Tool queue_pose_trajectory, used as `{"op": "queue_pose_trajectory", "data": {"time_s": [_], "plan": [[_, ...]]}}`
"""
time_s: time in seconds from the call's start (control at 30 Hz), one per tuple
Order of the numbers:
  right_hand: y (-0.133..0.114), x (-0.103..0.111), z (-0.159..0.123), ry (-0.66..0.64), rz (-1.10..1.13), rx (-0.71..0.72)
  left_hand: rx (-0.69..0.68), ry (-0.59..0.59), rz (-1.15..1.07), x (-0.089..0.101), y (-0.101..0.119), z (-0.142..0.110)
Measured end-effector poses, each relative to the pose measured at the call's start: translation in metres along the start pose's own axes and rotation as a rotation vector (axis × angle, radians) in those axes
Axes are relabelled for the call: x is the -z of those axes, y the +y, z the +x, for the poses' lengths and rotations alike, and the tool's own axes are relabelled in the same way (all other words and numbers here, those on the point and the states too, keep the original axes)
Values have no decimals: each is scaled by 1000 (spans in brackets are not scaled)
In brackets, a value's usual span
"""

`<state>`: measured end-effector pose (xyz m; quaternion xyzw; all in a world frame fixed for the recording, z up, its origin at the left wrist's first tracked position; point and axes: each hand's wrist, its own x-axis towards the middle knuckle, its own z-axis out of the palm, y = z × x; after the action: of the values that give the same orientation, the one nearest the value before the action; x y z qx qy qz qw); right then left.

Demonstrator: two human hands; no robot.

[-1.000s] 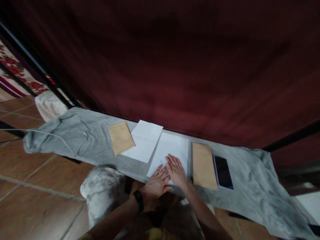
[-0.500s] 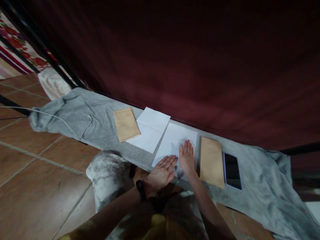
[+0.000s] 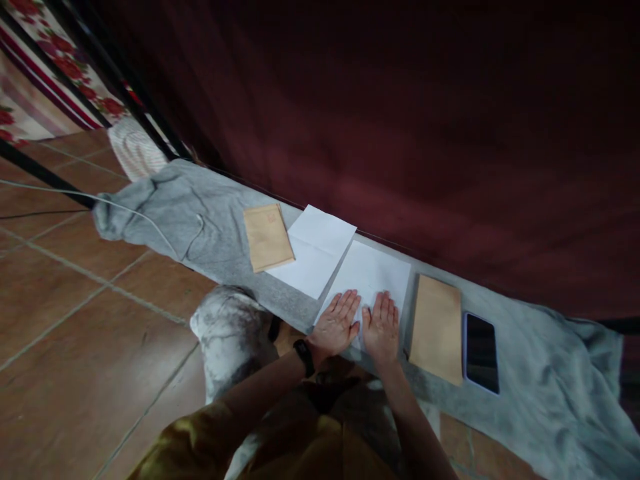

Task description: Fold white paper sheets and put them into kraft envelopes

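Two sheets of white paper lie side by side on a grey cloth. My left hand (image 3: pixel 336 327) rests flat on the lower left part of the right-hand sheet of paper (image 3: pixel 377 267), its fingers stretched out. Beside it my right hand (image 3: pixel 381 330) lies flat on the same sheet, fingers pointing away from me. Neither hand grips anything. The other sheet of paper (image 3: pixel 320 243), with a faint crease, lies to the left. A brown envelope (image 3: pixel 269 238) with a small red mark overlaps its left edge. Right of my hands is a second brown envelope (image 3: pixel 437 327).
A phone (image 3: pixel 481 352) with a dark screen and purple edge lies right of the envelope. The grey cloth (image 3: pixel 220 230) covers a long, narrow surface. A pale cable (image 3: pixel 155 223) crosses its left end. Behind hangs a dark red curtain (image 3: pixel 350 133); tiled floor (image 3: pixel 100 347) is at left.
My right hand has come down from above the paper and now lies flat on it. The left hand stays on the sheet. The whole view has shifted slightly.
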<state>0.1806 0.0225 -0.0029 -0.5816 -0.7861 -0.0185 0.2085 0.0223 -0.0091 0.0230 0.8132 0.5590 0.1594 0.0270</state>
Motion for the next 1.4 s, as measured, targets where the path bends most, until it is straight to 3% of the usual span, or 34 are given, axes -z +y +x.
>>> {"op": "queue_pose_trajectory", "data": {"time_s": [0.1,0.37,0.6,0.73,0.93,1.07,1.23,1.4], "plan": [[0,1,-5,28,-26,-79,102,20,15,2,-2,-4],[-1,8,-19,76,-27,-125,275,70,-3,-2,2,-8],[0,16,-27,43,-14,-116,314,112,27,-2,6,-7],[-7,18,-18,27,64,-98,223,82,40,-2,10,2],[-17,9,13,-135,122,-33,33,-14,20,-18,7,27],[-10,-1,17,-41,67,-53,52,44,12,-26,-4,37],[-2,-8,8,110,25,-126,173,161,17,-27,-11,35],[0,-6,4,150,27,-168,301,185,49,-25,-11,33]]}}
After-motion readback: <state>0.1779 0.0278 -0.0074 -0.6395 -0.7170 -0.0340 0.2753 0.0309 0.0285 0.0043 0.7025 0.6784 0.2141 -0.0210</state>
